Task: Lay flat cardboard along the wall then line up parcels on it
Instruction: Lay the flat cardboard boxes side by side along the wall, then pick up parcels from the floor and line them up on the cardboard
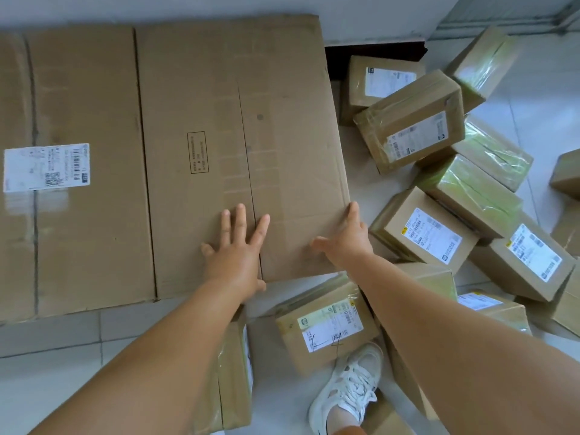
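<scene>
A large flat sheet of brown cardboard (226, 120) lies on the tiled floor against the white wall (188, 7). A second flat sheet (78, 230), bearing a white shipping label, lies to its left, partly under it. My left hand (237, 246) presses flat on the near part of the right sheet, fingers spread and straight. At the sheet's right edge, near the front corner, my right hand (346, 235) rests with its thumb on top. Several taped brown parcels (414, 120) with white labels lie jumbled on the floor to the right.
One labelled parcel (326, 324) sits just in front of the sheet beside my white shoe (348, 387). Another box (232, 372) lies under my left forearm. A dark gap (373, 50) opens at the wall's foot right of the cardboard. Grey floor tiles (47, 356) show at the front left.
</scene>
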Tool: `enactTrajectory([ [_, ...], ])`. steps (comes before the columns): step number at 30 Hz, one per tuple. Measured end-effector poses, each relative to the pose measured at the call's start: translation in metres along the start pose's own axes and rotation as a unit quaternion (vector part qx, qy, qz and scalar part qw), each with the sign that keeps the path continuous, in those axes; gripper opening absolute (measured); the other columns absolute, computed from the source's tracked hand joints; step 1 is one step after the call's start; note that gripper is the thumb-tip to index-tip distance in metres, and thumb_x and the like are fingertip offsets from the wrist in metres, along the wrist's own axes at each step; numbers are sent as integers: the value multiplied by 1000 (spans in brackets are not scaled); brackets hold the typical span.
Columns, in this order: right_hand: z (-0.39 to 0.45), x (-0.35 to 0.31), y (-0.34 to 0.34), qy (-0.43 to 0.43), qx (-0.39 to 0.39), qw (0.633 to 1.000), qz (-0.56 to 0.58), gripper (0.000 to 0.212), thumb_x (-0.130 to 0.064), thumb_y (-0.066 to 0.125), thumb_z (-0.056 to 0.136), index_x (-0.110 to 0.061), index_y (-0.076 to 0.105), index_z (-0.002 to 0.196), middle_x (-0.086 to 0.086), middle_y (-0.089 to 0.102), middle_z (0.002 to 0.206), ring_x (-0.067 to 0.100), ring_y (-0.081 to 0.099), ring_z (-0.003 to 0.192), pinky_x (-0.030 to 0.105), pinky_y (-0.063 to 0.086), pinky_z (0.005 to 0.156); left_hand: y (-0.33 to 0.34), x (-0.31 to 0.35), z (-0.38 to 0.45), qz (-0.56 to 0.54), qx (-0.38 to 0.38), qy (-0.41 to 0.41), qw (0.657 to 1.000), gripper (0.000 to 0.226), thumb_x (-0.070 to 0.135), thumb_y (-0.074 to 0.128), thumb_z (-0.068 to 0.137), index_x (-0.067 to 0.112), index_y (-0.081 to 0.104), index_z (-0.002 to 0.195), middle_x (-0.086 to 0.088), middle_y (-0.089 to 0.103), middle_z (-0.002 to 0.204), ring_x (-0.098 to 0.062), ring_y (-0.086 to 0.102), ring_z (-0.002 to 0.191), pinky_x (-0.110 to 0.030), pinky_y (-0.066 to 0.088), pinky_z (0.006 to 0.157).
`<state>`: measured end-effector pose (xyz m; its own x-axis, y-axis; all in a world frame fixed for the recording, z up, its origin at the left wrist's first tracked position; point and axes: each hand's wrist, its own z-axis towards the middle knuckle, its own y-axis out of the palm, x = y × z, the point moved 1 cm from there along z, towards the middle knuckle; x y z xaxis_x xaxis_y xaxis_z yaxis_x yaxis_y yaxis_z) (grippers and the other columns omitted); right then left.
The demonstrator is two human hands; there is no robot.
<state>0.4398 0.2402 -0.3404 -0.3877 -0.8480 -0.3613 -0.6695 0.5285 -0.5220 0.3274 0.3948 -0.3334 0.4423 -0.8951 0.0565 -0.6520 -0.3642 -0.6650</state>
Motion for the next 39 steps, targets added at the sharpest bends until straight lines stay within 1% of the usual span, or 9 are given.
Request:
enactTrajectory([
  [6,-17,11,0,-3,12,998,55,100,-37,71,81,-26,3,154,1,21,155,24,35,136,44,33,113,-10,-5,-5,-130,23,-6,991,108,40,72,80,33,-9,151,2,-28,156,-22,-20,145,-50,13,117],
  [11,-51,31,7,24,49,991,120,99,-40,70,83,-23,2,154,0,12,159,26,26,142,45,27,115,0,-11,-36,-236,93,-39,967,101,40,69,82,32,-4,152,6,-14,159,-23,3,147,-45,19,117],
  [16,-89,60,30,100,83,976,175,101,-43,69,83,-24,-1,154,0,5,161,28,20,145,51,29,113,23,-13,-69,-236,107,12,966,101,39,68,83,27,-5,152,9,-12,159,-21,6,147,-44,21,116],
  [20,-118,88,47,127,97,962,223,104,-42,70,82,-22,-2,154,1,6,161,29,20,145,48,28,113,33,5,-90,-188,92,84,974,101,40,68,83,28,-5,152,9,-11,159,-17,5,147,-42,19,116],
  [24,-128,120,43,150,115,950,250,105,-37,73,81,-23,-2,153,-1,6,160,27,24,143,44,32,111,47,32,-95,-160,63,110,979,103,41,69,82,27,-6,152,6,-7,160,-18,5,147,-39,17,117],
  [28,-120,162,23,166,145,949,228,109,-35,76,78,-23,-1,153,0,5,160,26,22,143,42,27,114,66,75,-89,-151,26,142,978,108,41,72,80,27,-7,152,5,-6,160,-16,3,147,-38,15,118],
  [31,-108,185,0,153,167,957,182,110,-34,76,78,-26,-4,153,-1,-1,160,25,9,146,40,19,117,76,114,-76,-155,8,158,975,110,41,73,78,28,-7,152,5,-5,160,-17,6,147,-38,18,117],
  [35,-79,188,-36,58,188,980,3,111,-37,76,77,-38,-7,150,-5,-16,159,25,-10,147,47,2,119,82,156,-56,-139,5,160,977,109,40,73,78,27,-7,152,5,-4,160,-17,5,147,-37,18,115],
  [39,-40,176,-65,-11,162,976,-147,98,-48,64,85,-45,-10,148,-1,-25,158,32,-19,145,52,0,117,86,185,-36,-116,-14,164,980,109,35,73,80,31,-11,151,11,-11,159,-18,4,147,-40,18,115],
])
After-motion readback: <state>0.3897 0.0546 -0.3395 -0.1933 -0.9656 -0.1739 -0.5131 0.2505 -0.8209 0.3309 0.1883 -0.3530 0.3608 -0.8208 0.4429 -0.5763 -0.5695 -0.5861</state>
